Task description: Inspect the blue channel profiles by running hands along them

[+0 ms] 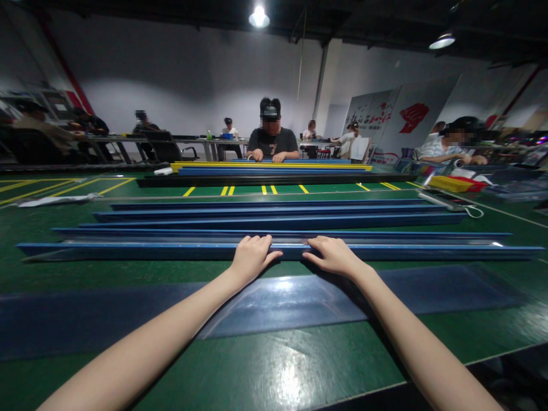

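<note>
From my end, left hand and right hand rest on the nearest rail, fingertips hidden, so can't tell if they're clamped. Rail's on a green table; lamp and wall beyond it.

A long blue channel lies crosswise, seemingly open-topped.

A lamp glows overhead and a banner (red fist printed) stands behind.
</note>
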Tool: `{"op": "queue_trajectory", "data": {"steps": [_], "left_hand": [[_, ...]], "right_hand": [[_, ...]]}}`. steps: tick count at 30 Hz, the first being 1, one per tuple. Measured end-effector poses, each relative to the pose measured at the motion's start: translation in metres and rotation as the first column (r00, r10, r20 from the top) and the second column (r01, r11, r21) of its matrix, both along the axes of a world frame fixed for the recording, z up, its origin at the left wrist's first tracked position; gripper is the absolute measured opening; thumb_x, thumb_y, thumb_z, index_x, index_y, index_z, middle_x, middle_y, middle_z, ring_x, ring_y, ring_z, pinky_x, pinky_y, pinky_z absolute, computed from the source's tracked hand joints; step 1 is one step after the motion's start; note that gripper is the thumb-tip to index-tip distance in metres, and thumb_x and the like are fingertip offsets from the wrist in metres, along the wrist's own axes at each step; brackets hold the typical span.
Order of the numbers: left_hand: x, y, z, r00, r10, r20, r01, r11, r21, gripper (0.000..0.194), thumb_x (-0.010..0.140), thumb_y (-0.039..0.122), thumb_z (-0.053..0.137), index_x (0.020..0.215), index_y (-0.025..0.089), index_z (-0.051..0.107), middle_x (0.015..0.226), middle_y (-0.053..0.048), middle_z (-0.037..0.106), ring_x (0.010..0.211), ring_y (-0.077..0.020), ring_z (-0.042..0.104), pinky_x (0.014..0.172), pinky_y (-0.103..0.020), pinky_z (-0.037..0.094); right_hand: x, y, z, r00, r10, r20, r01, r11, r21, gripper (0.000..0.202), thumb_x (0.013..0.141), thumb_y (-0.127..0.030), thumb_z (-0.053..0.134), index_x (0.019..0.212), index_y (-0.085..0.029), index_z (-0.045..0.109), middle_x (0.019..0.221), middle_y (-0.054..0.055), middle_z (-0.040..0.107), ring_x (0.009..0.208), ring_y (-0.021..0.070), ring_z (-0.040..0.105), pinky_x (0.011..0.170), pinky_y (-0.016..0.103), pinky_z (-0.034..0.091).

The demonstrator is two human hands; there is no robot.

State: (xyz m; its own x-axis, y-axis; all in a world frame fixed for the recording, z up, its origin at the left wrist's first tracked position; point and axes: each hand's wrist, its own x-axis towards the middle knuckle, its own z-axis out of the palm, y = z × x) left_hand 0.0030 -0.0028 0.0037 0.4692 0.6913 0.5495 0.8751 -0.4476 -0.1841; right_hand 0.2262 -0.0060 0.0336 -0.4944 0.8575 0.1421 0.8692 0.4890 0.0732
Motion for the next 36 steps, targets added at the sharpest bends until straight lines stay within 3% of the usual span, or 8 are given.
{"op": "queue_trajectory", "data": {"steps": [8,18,30,36], "left_hand": [[0.0,0.0,0.0,1.0,0.003,0.001,-0.003,1.0,0.008,0.039,0.083,0.051,0.038,0.078,0.016,0.053,0.066,-0.005,0.06,0.065,-0.0188,0.055,0.059,-0.029,0.031],[0.0,0.001,-0.001,1.0,0.003,0.002,-0.003,1.0,0.015,0.039,0.083,0.052,0.039,0.077,0.016,0.053,0.066,-0.005,0.06,0.065,-0.0184,0.055,0.059,-0.028,0.03],[-0.001,0.002,-0.002,0.999,-0.036,0.015,0.036,0.999,0.025,0.037,0.084,0.05,0.038,0.076,0.016,0.052,0.067,-0.004,0.059,0.065,-0.0173,0.054,0.06,-0.028,0.03],[-0.001,0.002,-0.003,0.99,-0.13,0.051,0.129,0.992,0.014,0.031,0.086,0.045,0.039,0.082,0.016,0.051,0.072,-0.002,0.06,0.067,-0.0155,0.053,0.062,-0.028,0.032]], "right_hand": [[0.004,0.001,-0.001,0.997,0.022,-0.08,-0.021,1.0,0.006,0.029,0.084,-0.043,0.04,0.095,-0.019,0.053,0.095,0.007,0.062,0.087,0.0185,0.056,0.064,0.024,0.033],[0.008,0.006,-0.005,0.978,0.116,-0.175,-0.088,0.983,0.158,0.026,0.078,-0.045,0.049,0.077,-0.019,0.048,0.078,0.003,0.056,0.069,0.0148,0.05,0.055,0.023,0.028],[0.006,0.006,0.002,0.983,0.127,-0.129,-0.107,0.982,0.155,0.017,0.076,-0.035,0.055,0.073,-0.019,0.049,0.076,0.002,0.056,0.068,0.0133,0.049,0.054,0.023,0.026],[0.01,0.005,0.006,0.987,0.1,-0.129,-0.084,0.989,0.122,0.017,0.075,-0.034,0.056,0.072,-0.019,0.05,0.075,0.001,0.057,0.068,0.0131,0.051,0.054,0.022,0.026]]}}
